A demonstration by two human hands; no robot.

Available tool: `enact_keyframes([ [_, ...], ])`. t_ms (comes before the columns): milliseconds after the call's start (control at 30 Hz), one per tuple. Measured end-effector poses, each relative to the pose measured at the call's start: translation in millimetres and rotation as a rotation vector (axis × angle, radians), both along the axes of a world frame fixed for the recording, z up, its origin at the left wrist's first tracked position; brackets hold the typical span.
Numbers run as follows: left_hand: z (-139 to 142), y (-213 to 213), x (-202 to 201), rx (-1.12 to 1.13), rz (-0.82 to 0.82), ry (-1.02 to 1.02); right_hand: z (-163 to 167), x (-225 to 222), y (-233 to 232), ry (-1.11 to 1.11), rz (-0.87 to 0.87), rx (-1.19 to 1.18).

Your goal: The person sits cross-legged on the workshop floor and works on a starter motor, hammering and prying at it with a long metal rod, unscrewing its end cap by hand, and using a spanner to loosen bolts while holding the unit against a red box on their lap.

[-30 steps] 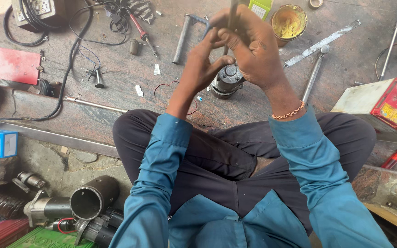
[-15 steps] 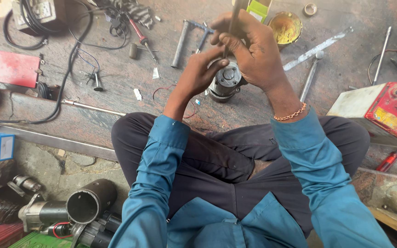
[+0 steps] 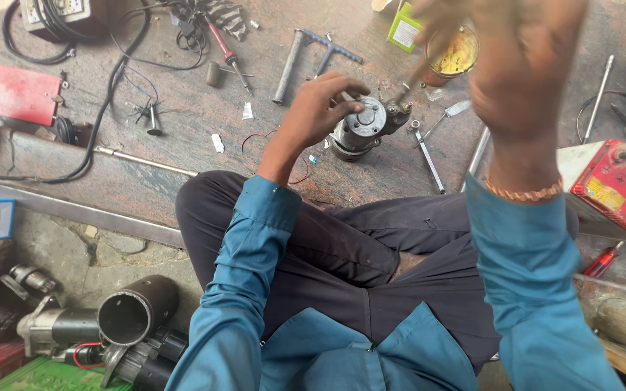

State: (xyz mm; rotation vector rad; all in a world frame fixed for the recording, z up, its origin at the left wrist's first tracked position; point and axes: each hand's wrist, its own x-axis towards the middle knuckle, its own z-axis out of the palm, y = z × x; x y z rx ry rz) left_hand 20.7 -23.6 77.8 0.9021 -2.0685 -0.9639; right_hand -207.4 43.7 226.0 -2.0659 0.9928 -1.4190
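The left hand [image 3: 320, 108] has come down from where it was raised 1 second ago, when both hands were lifted together in front of the camera around a thin rod. Now its fingers curl over the top of the small grey motor [image 3: 360, 130], which lies on the stone floor [image 3: 182, 116] just ahead of the person's crossed legs. The grip looks like a steadying hold rather than a tight clamp, with the fingertips resting on the motor's end cap.

The right hand [image 3: 516, 65] is still high and close to the lens, badly blurred by motion. It seems closed around the handle of a slim tool [image 3: 407, 90] whose tip reaches down to the motor's end, just right of the left hand, though the blur makes it impossible to tell how firmly the fingers are shut.

So the work has shifted from something held in the air to the motor on the floor, 1 hand bracing it and the other bringing the tool onto it.

Beyond the left hand lies a T-shaped wrench [image 3: 313, 51]. Past the right hand stands an open tin of yellow grease [image 3: 454, 54], and to its right a red box [image 3: 617, 188]. Near the person's left knee sits a dark metal cylinder housing [image 3: 135, 311].
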Motion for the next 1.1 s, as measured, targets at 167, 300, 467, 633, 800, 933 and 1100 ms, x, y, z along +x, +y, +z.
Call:
enact_keyframes([
  [167,-5,5,-4,-0.22,0.073,-0.001,-48,-23,32,-0.301,-0.068,0.249],
  [300,1,10,-11,-0.128,0.158,0.056,-111,-42,42,-0.474,-0.172,0.454],
  [467,6,12,-18,-0.114,0.152,0.128,-169,-78,36,-0.572,-0.333,0.65],
  [633,6,12,-20,-0.133,0.158,0.161,-200,-92,32,-0.594,-0.418,0.753],
  [800,16,15,-25,-0.119,0.257,0.176,-204,-90,32,-0.595,-0.408,0.777],
  [933,34,18,-20,-0.235,0.257,0.251,-197,-92,33,-0.556,-0.422,0.741],
  [1100,56,29,-17,-0.219,0.236,0.368,-187,-99,36,-0.576,-0.438,0.7],
])
